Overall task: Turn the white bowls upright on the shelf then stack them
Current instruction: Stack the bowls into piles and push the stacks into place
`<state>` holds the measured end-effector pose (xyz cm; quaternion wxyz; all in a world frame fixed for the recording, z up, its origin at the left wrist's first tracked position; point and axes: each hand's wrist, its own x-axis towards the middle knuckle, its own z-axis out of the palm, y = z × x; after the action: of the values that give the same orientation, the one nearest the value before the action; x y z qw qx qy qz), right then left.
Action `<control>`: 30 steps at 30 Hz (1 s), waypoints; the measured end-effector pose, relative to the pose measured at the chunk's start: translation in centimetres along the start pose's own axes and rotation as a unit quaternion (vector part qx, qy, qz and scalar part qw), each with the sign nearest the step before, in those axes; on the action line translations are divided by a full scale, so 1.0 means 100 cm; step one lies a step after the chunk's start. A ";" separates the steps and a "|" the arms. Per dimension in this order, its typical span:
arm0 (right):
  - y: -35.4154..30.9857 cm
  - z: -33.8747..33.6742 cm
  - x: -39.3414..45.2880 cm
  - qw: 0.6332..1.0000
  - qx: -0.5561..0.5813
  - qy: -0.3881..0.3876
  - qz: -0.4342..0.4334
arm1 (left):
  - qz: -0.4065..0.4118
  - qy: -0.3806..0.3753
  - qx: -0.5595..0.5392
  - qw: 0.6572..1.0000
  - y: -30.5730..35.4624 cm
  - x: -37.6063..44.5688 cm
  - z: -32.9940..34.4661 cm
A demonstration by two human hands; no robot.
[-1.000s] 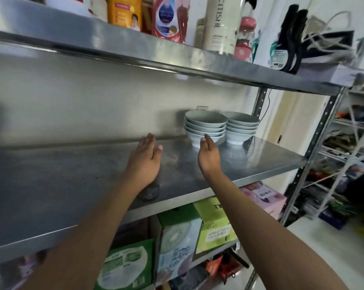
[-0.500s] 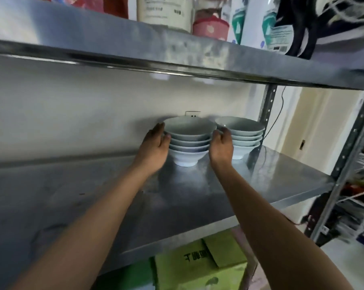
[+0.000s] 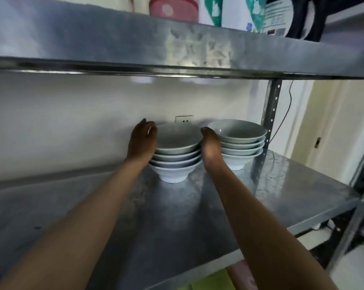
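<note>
Two stacks of upright white bowls stand at the back of the metal shelf [image 3: 281, 197], near the wall. My hands hold the left stack [image 3: 176, 147] from both sides. My left hand [image 3: 142, 141] cups its left side, with the thumb at the top bowl's rim. My right hand [image 3: 210, 146] is wedged in the gap between the stacks, its fingers curved up along the left stack's right side. The right stack [image 3: 239, 141] stands untouched just beyond my right hand. Each stack holds several bowls.
A wall socket [image 3: 184, 120] sits behind the left stack. A perforated upright post [image 3: 271, 114] and a dangling cable [image 3: 285, 114] are just right of the right stack. The upper shelf [image 3: 176, 49] hangs low overhead and carries bottles and packets. Green boxes [image 3: 208, 281] show below.
Both hands reached forward from the middle of the shelf to the left stack and closed in round its sides. The view has moved closer to the bowls.
</note>
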<state>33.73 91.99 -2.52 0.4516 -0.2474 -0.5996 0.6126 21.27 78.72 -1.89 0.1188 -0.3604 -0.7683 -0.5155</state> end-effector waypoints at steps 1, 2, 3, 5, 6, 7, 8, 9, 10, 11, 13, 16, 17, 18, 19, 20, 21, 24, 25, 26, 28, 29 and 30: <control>-0.004 0.000 0.003 1.000 0.000 0.000 0.004 | -0.016 -0.017 -0.026 0.999 -0.001 0.005 -0.001; -0.004 0.001 0.007 1.000 0.010 -0.010 0.016 | -0.025 -0.042 -0.052 0.997 -0.002 0.009 -0.001; -0.005 0.001 0.004 1.000 0.004 -0.019 0.015 | -0.028 -0.065 -0.076 0.995 -0.004 0.012 -0.002; 0.001 0.001 0.000 1.000 -0.013 -0.009 -0.002 | -0.027 -0.092 -0.104 0.990 -0.009 0.013 -0.001; 0.007 0.002 -0.003 0.999 -0.029 0.004 -0.019 | -0.019 -0.092 -0.105 0.990 -0.012 0.012 -0.001; 0.014 0.001 -0.004 0.997 -0.057 0.022 -0.041 | 0.000 -0.089 -0.104 0.991 -0.015 0.012 0.000; 0.018 0.002 -0.006 0.996 -0.065 0.029 -0.045 | 0.023 -0.082 -0.111 0.990 -0.018 0.012 0.002; 0.020 0.002 -0.008 0.997 -0.061 0.028 -0.038 | 0.036 -0.073 -0.124 0.989 -0.023 0.012 0.003; 0.022 0.003 -0.008 0.997 -0.061 0.029 -0.034 | 0.043 -0.059 -0.136 0.988 -0.026 0.012 0.005; 0.022 0.004 -0.009 0.997 -0.055 0.031 -0.039 | 0.044 -0.044 -0.143 0.988 -0.030 0.012 0.005; 0.023 0.006 -0.009 0.997 -0.040 0.040 -0.050 | 0.041 -0.016 -0.140 0.989 -0.033 0.010 0.008; 0.022 0.010 -0.011 0.997 -0.018 0.052 -0.054 | 0.050 0.019 -0.130 0.990 -0.036 0.005 0.013; 0.022 0.011 -0.012 0.997 -0.018 0.054 -0.052 | 0.052 0.023 -0.135 0.989 -0.037 0.005 0.014; 0.023 0.011 -0.011 0.997 -0.020 0.055 -0.055 | 0.051 0.027 -0.142 0.988 -0.039 0.005 0.015; 0.024 0.011 -0.011 0.996 -0.020 0.056 -0.060 | 0.050 0.033 -0.146 0.988 -0.041 0.005 0.017; 0.026 0.010 -0.010 0.996 -0.018 0.057 -0.067 | 0.049 0.042 -0.147 0.987 -0.043 0.006 0.018; 0.026 0.010 -0.009 0.996 -0.019 0.060 -0.070 | 0.048 0.053 -0.143 0.987 -0.043 0.006 0.020; 0.028 0.011 -0.005 0.995 -0.012 0.071 -0.067 | 0.057 0.079 -0.126 0.987 -0.038 0.006 0.021; 0.027 0.012 -0.006 0.995 -0.008 0.073 -0.067 | 0.068 0.084 -0.122 0.987 -0.039 0.006 0.022; 0.027 0.013 -0.006 0.995 -0.007 0.073 -0.068 | 0.077 0.086 -0.118 0.986 -0.040 0.006 0.022; 0.028 0.015 -0.005 0.995 -0.005 0.074 -0.070 | 0.080 0.083 -0.113 0.987 -0.044 0.010 0.023; 0.029 0.017 -0.004 0.995 -0.002 0.077 -0.067 | 0.080 0.080 -0.110 0.987 -0.046 0.011 0.023; 0.030 0.018 -0.004 0.995 0.003 0.079 -0.063 | 0.086 0.075 -0.104 0.988 -0.047 0.011 0.022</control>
<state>31.65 91.18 -5.20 0.5362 -0.2555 -0.5744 0.5633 17.74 80.15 -5.58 0.1823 -0.3955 -0.6655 -0.6061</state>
